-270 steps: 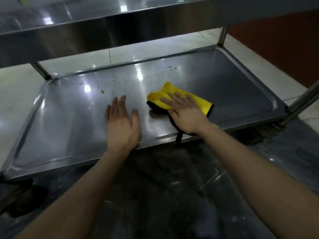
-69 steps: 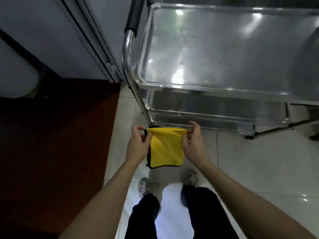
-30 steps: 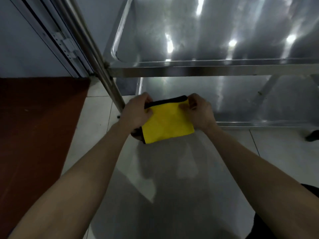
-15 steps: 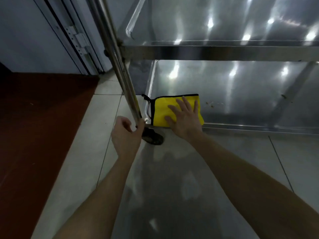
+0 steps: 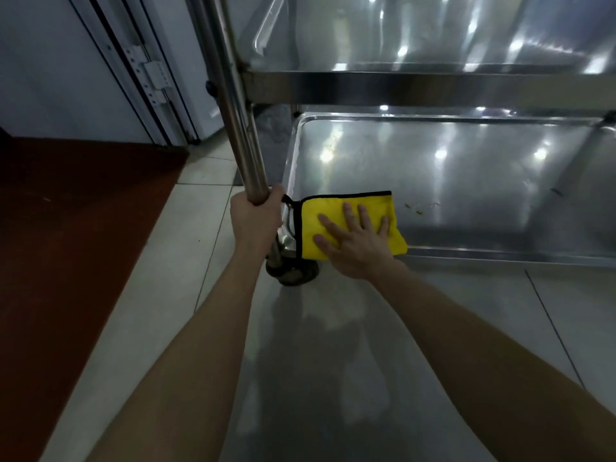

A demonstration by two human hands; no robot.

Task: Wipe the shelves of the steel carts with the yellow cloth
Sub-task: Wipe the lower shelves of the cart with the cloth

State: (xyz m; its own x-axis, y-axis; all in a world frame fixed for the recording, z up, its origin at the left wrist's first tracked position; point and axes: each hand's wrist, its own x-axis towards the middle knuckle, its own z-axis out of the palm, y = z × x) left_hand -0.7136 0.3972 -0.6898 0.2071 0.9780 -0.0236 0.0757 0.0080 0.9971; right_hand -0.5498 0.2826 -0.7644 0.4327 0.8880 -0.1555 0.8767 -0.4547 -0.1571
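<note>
Two small changes from half-second back: left hand (image 5: 255,218) now clenched round upright post (image 5: 233,105) of cart, low down, no longer merely reaching. Right hand (image 5: 356,241) flat, fingers spread, pressing folded yellow cloth (image 5: 316,208) onto bottom shelf (image 5: 466,181), front-left corner, as before. Cart braced, so first stroke probably imminent. Brown specks (image 5: 421,208) just right of cloth, not yet wiped.

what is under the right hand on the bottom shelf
The yellow cloth, pressed flat by the right hand onto the bottom shelf near its front left corner. The steel beneath the cloth is covered.
</note>
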